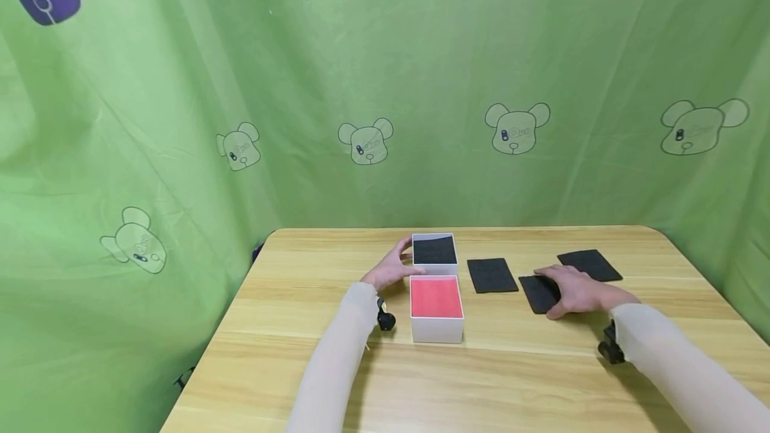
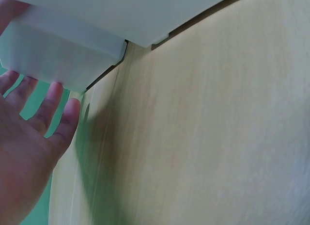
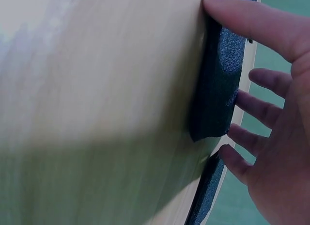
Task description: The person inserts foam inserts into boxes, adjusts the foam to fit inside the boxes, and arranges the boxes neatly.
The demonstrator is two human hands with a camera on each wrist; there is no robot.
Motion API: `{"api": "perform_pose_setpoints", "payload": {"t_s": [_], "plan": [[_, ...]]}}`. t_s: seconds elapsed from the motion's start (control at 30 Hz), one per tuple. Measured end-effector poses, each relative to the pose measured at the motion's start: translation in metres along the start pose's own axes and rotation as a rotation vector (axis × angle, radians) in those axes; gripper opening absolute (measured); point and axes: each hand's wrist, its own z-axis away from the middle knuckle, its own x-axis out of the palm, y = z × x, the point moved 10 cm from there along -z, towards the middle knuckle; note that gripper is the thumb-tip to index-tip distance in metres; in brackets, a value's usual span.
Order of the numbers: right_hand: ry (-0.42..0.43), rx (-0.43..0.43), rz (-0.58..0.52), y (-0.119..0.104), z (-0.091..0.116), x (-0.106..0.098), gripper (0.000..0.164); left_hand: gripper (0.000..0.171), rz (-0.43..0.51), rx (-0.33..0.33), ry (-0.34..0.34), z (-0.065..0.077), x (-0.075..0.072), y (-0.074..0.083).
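Note:
My left hand (image 1: 391, 269) holds the far white box (image 1: 434, 270) at its left end, thumb along the near side and fingers round the far side. Inside that box lies a black sheet (image 1: 434, 250). Just nearer stands a second white box (image 1: 437, 331) with a red sheet (image 1: 436, 297) in it. Over on the right, my right hand (image 1: 574, 291) spans a black square sheet (image 1: 537, 294) on the table, thumb at its near edge and fingertips at its far edge. The hand covers part of this sheet. In the right wrist view, the sheet (image 3: 218, 84) looks thick and grainy.
Another black square (image 1: 492, 275) lies between the boxes and my right hand. One more black square (image 1: 592, 264) lies behind that hand, at the back right. The wooden table (image 1: 517, 379) ends at a green printed curtain (image 1: 445, 179).

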Motion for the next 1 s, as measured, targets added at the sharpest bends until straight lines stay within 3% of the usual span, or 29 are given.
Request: {"api": "perform_pose_setpoints", "payload": {"t_s": [0.13,0.27,0.6,1.0], "plan": [[0.006,0.013,0.006,0.000,-0.001,0.001,0.095,0.097,0.008,0.000,-0.014,-0.005,0.000,-0.008],[0.004,0.016,0.004,0.000,-0.002,0.002,0.096,0.097,0.005,-0.004,0.017,-0.010,-0.003,-0.017],[0.023,0.007,-0.006,-0.002,-0.002,-0.001,0.093,0.092,-0.006,0.005,0.048,-0.009,-0.005,-0.016],[0.075,0.053,-0.050,-0.014,-0.003,-0.016,0.090,0.097,0.003,0.012,0.019,-0.009,-0.003,-0.015]]}}
